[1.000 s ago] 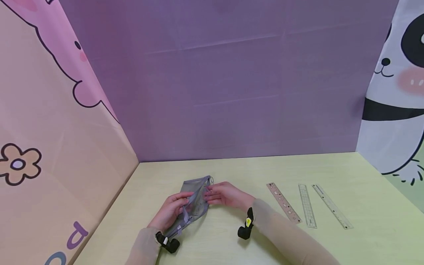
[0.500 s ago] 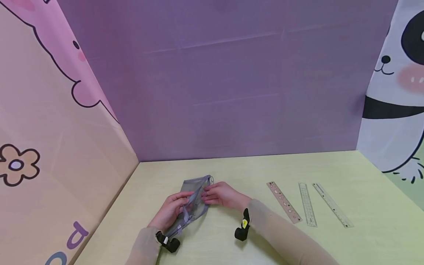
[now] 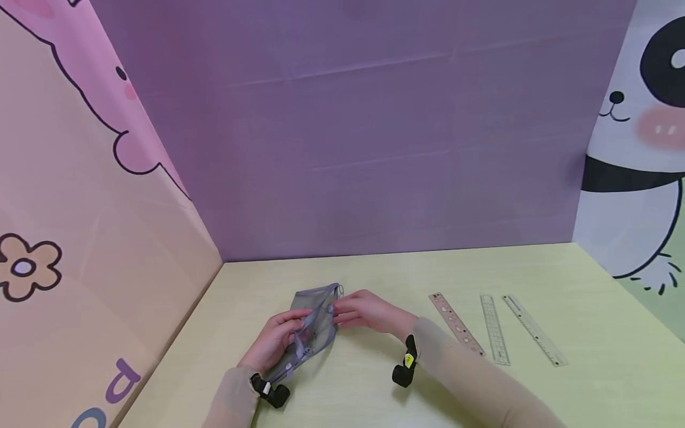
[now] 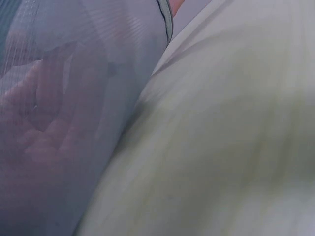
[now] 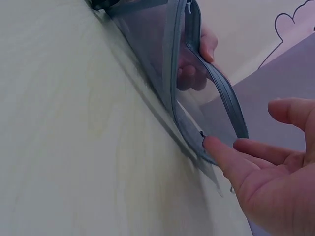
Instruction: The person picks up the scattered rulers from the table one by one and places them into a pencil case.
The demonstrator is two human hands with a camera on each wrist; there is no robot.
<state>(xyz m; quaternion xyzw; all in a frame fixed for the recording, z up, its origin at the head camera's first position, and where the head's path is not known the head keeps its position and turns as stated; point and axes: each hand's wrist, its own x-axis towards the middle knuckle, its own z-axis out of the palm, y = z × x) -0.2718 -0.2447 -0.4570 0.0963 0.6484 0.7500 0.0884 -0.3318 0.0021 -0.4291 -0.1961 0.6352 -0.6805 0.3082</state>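
My left hand (image 3: pixel 275 342) grips a sheer grey zip pouch (image 3: pixel 316 299) by its near side, fingers showing through the mesh. In the right wrist view the zipper mouth (image 5: pixel 173 64) gapes. My right hand (image 3: pixel 370 311) is at that mouth with its fingers extended; one fingertip (image 5: pixel 209 142) touches or nearly touches a thin pale strip with a dark dot at its end, just inside. What the strip is stays unclear. The left wrist view is mostly pouch mesh (image 4: pixel 113 93), blurring the left fingers behind it.
To the right on the pale wooden table (image 3: pixel 396 273) lie a pink ruler (image 3: pixel 456 324), a clear gridded ruler (image 3: pixel 495 330) and another clear ruler (image 3: pixel 534 330). A purple backdrop (image 3: pixel 342 148) closes off the far side, with printed panels at both sides.
My right hand went slightly left into the pouch mouth, then drew back a little to the right. The left hand and pouch have hardly moved.
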